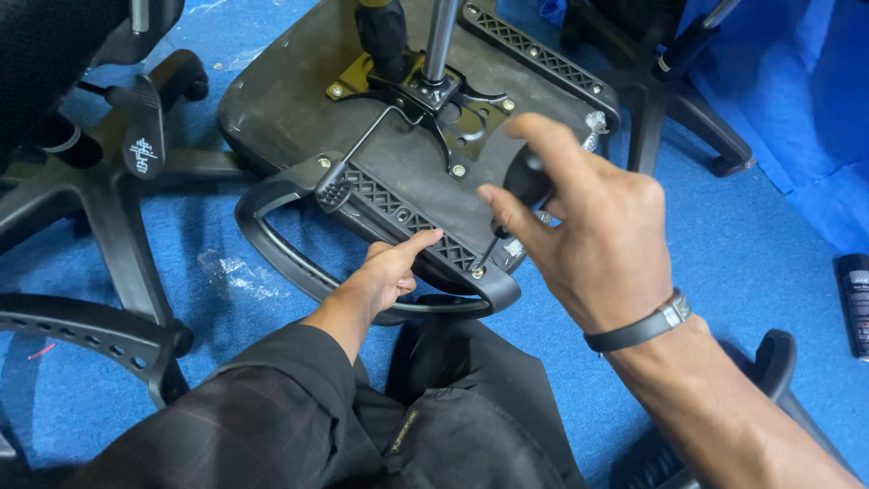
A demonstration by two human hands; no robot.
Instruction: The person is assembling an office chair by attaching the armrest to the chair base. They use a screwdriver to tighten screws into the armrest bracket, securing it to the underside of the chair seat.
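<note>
An upturned office chair seat [299, 100] lies on the blue carpet, its black armrest [290, 249] bolted along the near edge. My right hand [588, 226] grips the black handle of a screwdriver [520, 186], whose tip rests on a screw [477, 271] at the armrest bracket's near end. My left hand [389, 272] lies just left of that screw, its forefinger stretched along the ribbed bracket [398, 213]. A black wristband sits on my right wrist. The metal gas cylinder [441, 36] rises from the seat's mechanism plate.
A black five-star chair base [100, 181] spreads at the left. Another chair base [688, 100] stands at the top right on a blue sheet. A crumpled clear plastic bag [237, 272] lies on the carpet. A black can-like object [854, 303] sits at the right edge.
</note>
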